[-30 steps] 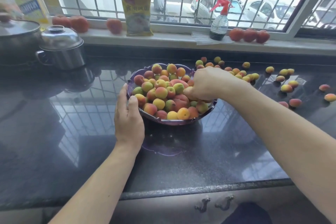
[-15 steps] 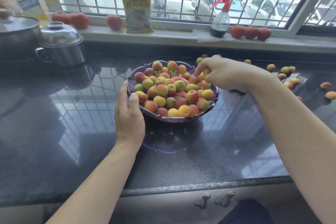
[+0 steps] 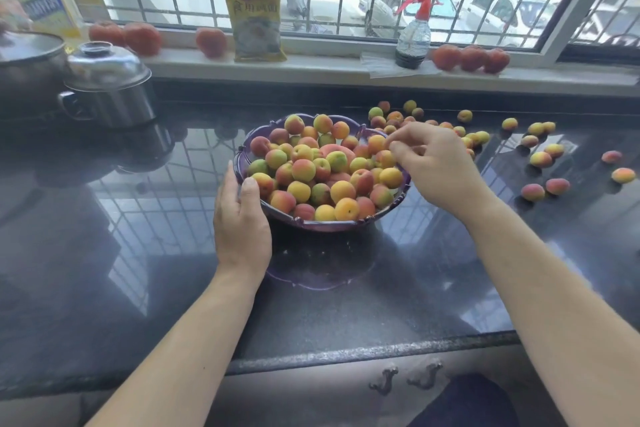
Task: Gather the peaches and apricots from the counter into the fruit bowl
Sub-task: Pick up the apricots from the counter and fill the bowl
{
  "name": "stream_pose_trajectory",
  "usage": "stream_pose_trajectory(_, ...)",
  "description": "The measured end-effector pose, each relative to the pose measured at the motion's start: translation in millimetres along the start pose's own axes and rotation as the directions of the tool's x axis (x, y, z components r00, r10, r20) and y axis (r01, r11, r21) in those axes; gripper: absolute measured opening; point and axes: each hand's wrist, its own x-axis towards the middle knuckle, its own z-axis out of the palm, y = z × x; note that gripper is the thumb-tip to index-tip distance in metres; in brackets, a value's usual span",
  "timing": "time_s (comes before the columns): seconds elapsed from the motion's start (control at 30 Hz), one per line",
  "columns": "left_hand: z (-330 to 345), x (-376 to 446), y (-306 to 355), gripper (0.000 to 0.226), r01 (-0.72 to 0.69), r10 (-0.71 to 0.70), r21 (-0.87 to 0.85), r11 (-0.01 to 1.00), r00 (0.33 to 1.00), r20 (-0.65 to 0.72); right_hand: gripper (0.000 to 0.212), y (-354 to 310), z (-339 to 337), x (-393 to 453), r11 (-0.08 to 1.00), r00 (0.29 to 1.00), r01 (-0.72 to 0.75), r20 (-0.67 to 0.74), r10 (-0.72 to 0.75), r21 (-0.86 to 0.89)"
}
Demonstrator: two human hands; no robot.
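Note:
The purple fruit bowl (image 3: 322, 226) stands mid-counter, heaped with peaches and apricots (image 3: 303, 170). My left hand (image 3: 240, 225) grips its left rim, thumb at the edge and fingers outside. My right hand (image 3: 433, 166) hovers over the bowl's right rim with loosely curled, parted fingers; the fingertips are beside an orange apricot (image 3: 375, 142) on the pile, and I see nothing held. Several loose apricots and peaches (image 3: 540, 159) lie scattered on the dark counter to the right, with a cluster (image 3: 394, 116) behind the bowl, partly hidden by my right hand.
A lidded steel pot (image 3: 107, 87) sits at the back left beside a larger pot (image 3: 27, 59). On the window sill are a yellow packet (image 3: 256, 21), a spray bottle (image 3: 414, 31) and large red fruits (image 3: 471, 57). The counter's front edge (image 3: 346, 354) runs near me.
My right hand left the middle of the pile, swung to the bowl's back right edge, and now hangs over the right rim. The left hand has stayed on the rim.

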Motion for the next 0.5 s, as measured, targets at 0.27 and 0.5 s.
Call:
stream_pose_trajectory(0.27, 0, -3, 2, 0.087, -0.001, 0.001, 0.008, 1.0, 1.0, -0.016, 0.047, 154, -42, -14, 0.539, 0.838, -0.54, -0.356, 0.413, -0.647)
stream_pose_trajectory(0.5, 0, -6, 6, 0.064, 0.003, -0.003, -0.012, 1.0, 1.0, -0.023, 0.036, 175, -48, -17, 0.623, 0.815, -0.577, -0.323, 0.482, -0.528)
